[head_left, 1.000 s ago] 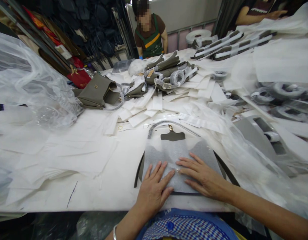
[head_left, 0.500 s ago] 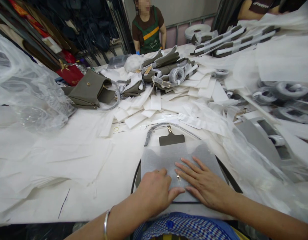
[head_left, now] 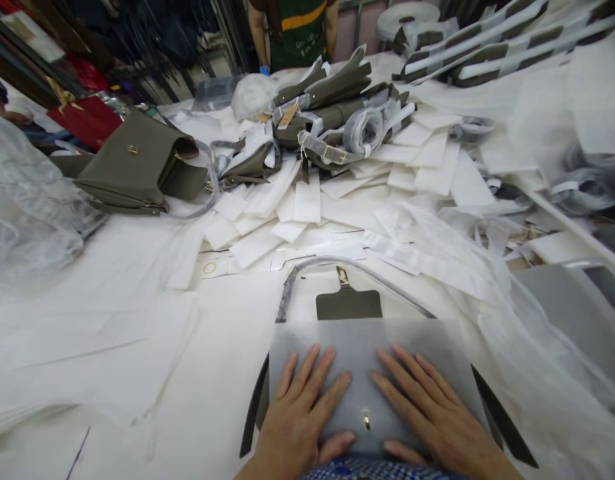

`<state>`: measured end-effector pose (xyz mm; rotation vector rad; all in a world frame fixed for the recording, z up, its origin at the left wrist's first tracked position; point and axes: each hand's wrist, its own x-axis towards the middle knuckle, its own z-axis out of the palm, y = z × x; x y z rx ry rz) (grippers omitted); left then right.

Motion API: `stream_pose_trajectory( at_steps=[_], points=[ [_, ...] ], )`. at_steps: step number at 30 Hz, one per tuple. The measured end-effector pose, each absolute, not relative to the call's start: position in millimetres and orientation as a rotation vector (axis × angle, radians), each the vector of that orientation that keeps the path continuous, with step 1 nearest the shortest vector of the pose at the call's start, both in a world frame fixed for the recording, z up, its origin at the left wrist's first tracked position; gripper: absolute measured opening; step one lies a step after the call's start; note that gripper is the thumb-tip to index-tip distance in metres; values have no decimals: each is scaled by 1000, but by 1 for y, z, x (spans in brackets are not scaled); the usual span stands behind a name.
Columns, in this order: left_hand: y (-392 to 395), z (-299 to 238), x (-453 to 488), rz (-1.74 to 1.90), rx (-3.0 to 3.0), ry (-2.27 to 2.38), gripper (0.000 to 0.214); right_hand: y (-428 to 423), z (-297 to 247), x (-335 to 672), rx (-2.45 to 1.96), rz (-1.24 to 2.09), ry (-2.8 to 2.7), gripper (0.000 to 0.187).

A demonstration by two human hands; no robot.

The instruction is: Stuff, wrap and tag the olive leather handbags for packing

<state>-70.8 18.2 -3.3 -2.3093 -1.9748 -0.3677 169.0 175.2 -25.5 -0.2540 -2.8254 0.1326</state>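
A grey-green handbag (head_left: 349,305) lies flat at the near edge of the table, its front covered by a sheet of thin white paper (head_left: 427,347). My left hand (head_left: 300,417) and my right hand (head_left: 430,413) both lie flat on that paper, fingers stretched out and apart. A small gold clasp (head_left: 366,419) shows through between my thumbs. The bag's wrapped handle (head_left: 307,270) arches away from me, with a tab and gold fitting (head_left: 342,276) under it.
Loose white paper sheets (head_left: 307,200) cover the table. An olive handbag (head_left: 137,167) lies at the far left, a pile of wrapped bags (head_left: 332,113) behind. Clear plastic (head_left: 22,213) bulges at left. A person in a green apron (head_left: 297,27) stands opposite.
The view has tipped down and closer. My left hand, curled half a second ago, is flat again; both hands have slid toward the bag's near edge, smoothing the paper.
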Motion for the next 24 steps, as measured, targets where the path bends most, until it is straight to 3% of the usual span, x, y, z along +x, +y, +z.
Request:
stream_pose_trajectory(
  at_steps=[4, 9, 14, 24],
  points=[
    [23, -10, -82, -423, -2289, -1883, 60, 185, -39, 180, -267, 224, -2763, 63],
    [40, 5, -94, -424, -2263, -1953, 55, 202, -13, 169, -258, 98, -2793, 49],
    [59, 19, -94, -392, -2184, -2073, 45, 222, 13, 146, -296, -38, -2875, 49],
    [66, 41, -98, -569, -2399, -2252, 30, 228, 47, 129, -377, 327, -2819, 35]
  ],
)
